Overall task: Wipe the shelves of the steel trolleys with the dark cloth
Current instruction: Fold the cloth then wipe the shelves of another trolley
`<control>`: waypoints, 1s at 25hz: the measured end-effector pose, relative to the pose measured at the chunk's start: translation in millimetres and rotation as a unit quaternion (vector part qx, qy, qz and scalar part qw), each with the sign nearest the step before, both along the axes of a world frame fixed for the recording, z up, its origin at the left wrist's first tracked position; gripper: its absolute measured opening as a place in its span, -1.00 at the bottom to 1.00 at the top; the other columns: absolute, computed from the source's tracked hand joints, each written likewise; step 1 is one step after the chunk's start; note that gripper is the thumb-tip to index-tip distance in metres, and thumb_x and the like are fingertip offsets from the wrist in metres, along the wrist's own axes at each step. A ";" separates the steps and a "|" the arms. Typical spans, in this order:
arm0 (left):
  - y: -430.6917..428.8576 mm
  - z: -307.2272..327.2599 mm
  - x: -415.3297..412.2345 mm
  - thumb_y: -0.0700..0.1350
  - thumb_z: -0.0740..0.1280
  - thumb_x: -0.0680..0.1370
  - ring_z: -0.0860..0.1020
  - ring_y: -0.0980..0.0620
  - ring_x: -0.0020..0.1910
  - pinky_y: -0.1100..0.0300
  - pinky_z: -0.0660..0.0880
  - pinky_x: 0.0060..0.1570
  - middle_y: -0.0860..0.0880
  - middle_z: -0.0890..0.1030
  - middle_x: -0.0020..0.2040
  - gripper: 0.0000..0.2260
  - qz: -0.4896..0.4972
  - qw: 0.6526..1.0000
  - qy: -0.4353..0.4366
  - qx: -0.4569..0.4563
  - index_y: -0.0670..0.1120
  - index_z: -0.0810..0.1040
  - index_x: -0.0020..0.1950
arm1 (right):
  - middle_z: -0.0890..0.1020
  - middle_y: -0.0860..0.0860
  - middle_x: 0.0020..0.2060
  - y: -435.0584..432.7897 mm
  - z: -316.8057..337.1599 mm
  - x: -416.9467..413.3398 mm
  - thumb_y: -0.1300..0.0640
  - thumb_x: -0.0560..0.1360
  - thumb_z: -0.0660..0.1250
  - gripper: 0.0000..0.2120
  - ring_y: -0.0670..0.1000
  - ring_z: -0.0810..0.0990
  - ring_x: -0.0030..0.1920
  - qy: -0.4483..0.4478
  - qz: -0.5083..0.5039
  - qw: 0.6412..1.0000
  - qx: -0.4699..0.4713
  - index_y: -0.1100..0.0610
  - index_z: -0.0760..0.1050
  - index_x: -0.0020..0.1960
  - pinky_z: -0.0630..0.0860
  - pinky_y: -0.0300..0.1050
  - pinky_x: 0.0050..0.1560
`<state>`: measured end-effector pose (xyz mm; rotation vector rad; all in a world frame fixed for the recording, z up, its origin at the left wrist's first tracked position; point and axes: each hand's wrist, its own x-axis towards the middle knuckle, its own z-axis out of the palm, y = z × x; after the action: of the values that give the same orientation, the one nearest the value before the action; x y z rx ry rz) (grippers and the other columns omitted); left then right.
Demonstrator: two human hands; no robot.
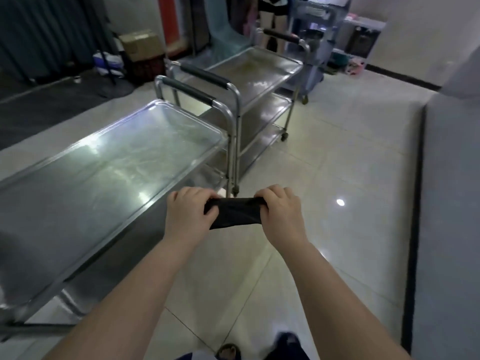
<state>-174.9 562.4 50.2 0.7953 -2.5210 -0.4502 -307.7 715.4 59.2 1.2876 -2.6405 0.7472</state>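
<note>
Cardboard box (140, 44): sitting on a dark basket (148, 70) by the far wall.
Blue-and-white bag (107, 64): lying just beside the basket.
Dark mat (52, 100): covering the tiled floor (337, 165) at left.
Person (272, 24): standing in the background.

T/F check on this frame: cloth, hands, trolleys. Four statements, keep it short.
1. The left hand and right hand both hold the dark cloth. True.
2. The cloth lies on the near trolley's top shelf. False: it is held in the air beside that shelf.
3. The far trolley has black-padded handles. True.
4. The cardboard box sits on the far trolley. False: it sits further back, off the trolley.
</note>
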 end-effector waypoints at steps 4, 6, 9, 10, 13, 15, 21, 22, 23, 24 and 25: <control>-24.9 -10.0 -12.3 -0.15 0.45 0.40 0.52 -0.02 -0.06 0.08 0.25 -0.03 0.13 0.60 -0.16 -0.85 0.124 0.992 0.005 0.022 0.07 0.62 -0.10 | 0.58 0.07 -0.01 -60.6 -12.3 -40.8 0.33 0.50 0.27 -0.77 0.17 0.46 -0.01 -0.016 0.125 0.992 0.004 0.15 0.60 0.08 0.37 0.02 0.01; -31.3 -14.8 -14.7 -0.14 0.43 0.41 0.53 -0.06 -0.06 0.06 0.26 -0.03 0.10 0.61 -0.15 -0.87 0.196 0.980 0.009 0.023 0.05 0.62 -0.09 | 0.57 0.07 -0.02 -89.7 -16.1 -58.0 0.32 0.49 0.28 -0.78 0.18 0.46 -0.02 -0.011 0.194 0.981 0.009 0.14 0.60 0.07 0.38 0.05 0.00; -29.1 -25.0 -13.3 -0.08 0.36 0.39 0.55 -0.12 -0.05 0.02 0.38 -0.02 0.03 0.64 -0.12 -0.84 0.311 0.950 0.009 0.038 0.02 0.65 -0.05 | 0.57 0.08 0.00 -127.4 -25.1 -75.4 0.29 0.49 0.29 -0.79 0.18 0.46 0.01 -0.018 0.308 0.951 0.033 0.15 0.59 0.08 0.36 0.06 0.00; -25.8 -30.6 -11.4 -0.09 0.37 0.40 0.56 -0.13 -0.04 -0.04 0.43 -0.01 0.00 0.65 -0.10 -0.84 0.339 0.940 0.002 0.050 0.00 0.65 -0.04 | 0.57 0.09 -0.01 -135.5 -30.0 -77.1 0.30 0.48 0.31 -0.79 0.18 0.47 0.01 -0.025 0.341 0.939 0.030 0.16 0.59 0.08 0.37 0.07 -0.01; -13.9 -50.2 -5.2 -0.16 0.44 0.42 0.56 -0.17 0.00 -0.11 0.45 0.03 -0.05 0.66 -0.06 -0.82 0.418 0.904 -0.023 0.093 -0.03 0.65 0.02 | 0.59 0.10 -0.01 -153.4 -52.1 -72.8 0.35 0.43 0.34 -0.76 0.19 0.49 -0.02 -0.071 0.417 0.906 0.000 0.17 0.62 0.06 0.41 0.09 -0.04; -5.7 -63.0 -2.2 -0.16 0.46 0.43 0.56 -0.18 -0.01 -0.10 0.45 0.03 -0.06 0.66 -0.07 -0.82 0.442 0.891 -0.040 0.099 -0.05 0.66 0.02 | 0.60 0.10 -0.01 -162.4 -70.8 -67.7 0.38 0.42 0.34 -0.75 0.18 0.50 -0.02 -0.105 0.431 0.896 0.004 0.17 0.62 0.05 0.43 0.10 -0.04; -11.8 -112.3 7.8 -0.14 0.42 0.46 0.52 -0.09 0.03 0.02 0.29 0.04 0.05 0.62 -0.07 -0.85 0.472 0.868 -0.067 0.140 0.01 0.63 0.01 | 0.59 0.07 -0.03 -178.9 -129.7 -53.4 0.37 0.48 0.30 -0.78 0.14 0.50 -0.01 -0.138 0.428 0.890 0.081 0.17 0.61 0.04 0.41 0.05 0.03; -17.6 -122.6 9.9 -0.14 0.41 0.46 0.52 -0.09 0.04 0.04 0.27 0.04 0.05 0.62 -0.06 -0.86 0.466 0.869 -0.069 0.148 0.02 0.63 0.01 | 0.59 0.06 -0.03 -183.2 -139.2 -50.7 0.37 0.48 0.29 -0.78 0.13 0.50 0.00 -0.140 0.415 0.894 0.091 0.16 0.61 0.04 0.39 0.02 0.03; -22.1 -132.2 10.8 -0.13 0.41 0.47 0.51 -0.08 0.04 0.05 0.26 0.03 0.06 0.62 -0.05 -0.86 0.462 0.870 -0.069 0.158 0.02 0.62 0.01 | 0.58 0.05 -0.03 -186.5 -147.6 -49.0 0.37 0.48 0.29 -0.77 0.12 0.50 -0.01 -0.141 0.404 0.898 0.099 0.16 0.60 0.05 0.40 0.01 0.04; -28.6 -141.9 11.4 -0.13 0.40 0.47 0.51 -0.08 0.05 0.05 0.26 0.03 0.06 0.63 -0.04 -0.86 0.458 0.872 -0.066 0.163 0.02 0.62 0.01 | 0.58 0.05 -0.04 -191.7 -155.8 -48.4 0.38 0.47 0.29 -0.77 0.11 0.50 -0.01 -0.142 0.396 0.902 0.101 0.15 0.60 0.05 0.41 0.02 0.04; -35.6 -152.7 11.5 -0.13 0.40 0.47 0.51 -0.08 0.05 0.05 0.27 0.05 0.05 0.63 -0.04 -0.86 0.454 0.873 -0.061 0.167 0.02 0.63 0.01 | 0.58 0.05 -0.04 -197.5 -165.3 -48.1 0.39 0.47 0.30 -0.76 0.11 0.51 -0.01 -0.145 0.390 0.904 0.100 0.16 0.61 0.05 0.43 0.03 0.04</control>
<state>-163.4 526.8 -102.5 2.0346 -1.8621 -0.4967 -355.8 517.9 -106.1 2.5342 -2.3919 0.7987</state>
